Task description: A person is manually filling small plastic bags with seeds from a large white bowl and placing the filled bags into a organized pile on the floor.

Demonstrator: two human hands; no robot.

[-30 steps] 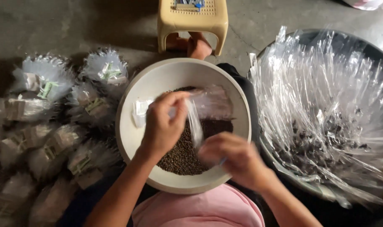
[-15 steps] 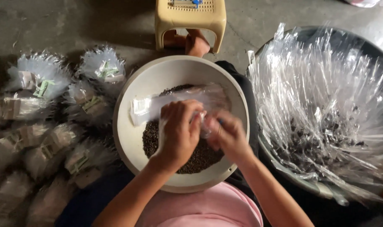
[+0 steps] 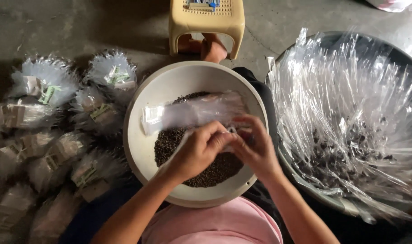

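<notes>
A cream plastic bowl (image 3: 147,149) rests on my lap, holding a heap of small dark seeds (image 3: 167,141). A stack of clear narrow plastic bags (image 3: 183,114) lies across the bowl above the seeds. My left hand (image 3: 194,151) and my right hand (image 3: 256,151) meet over the seeds and together pinch one small clear plastic bag (image 3: 229,132) between their fingertips. Most of that bag is hidden by the fingers.
A big round tray (image 3: 346,205) at right is full of clear filled packets (image 3: 350,117) standing fanned out. Bundles of packed bags (image 3: 48,135) lie in rows on the floor at left. A tan plastic stool (image 3: 208,22) and a foot (image 3: 213,49) are ahead.
My hands have come together over the seeds. The right hand rose from the bowl's lower right to meet the left, and both now pinch one small bag.
</notes>
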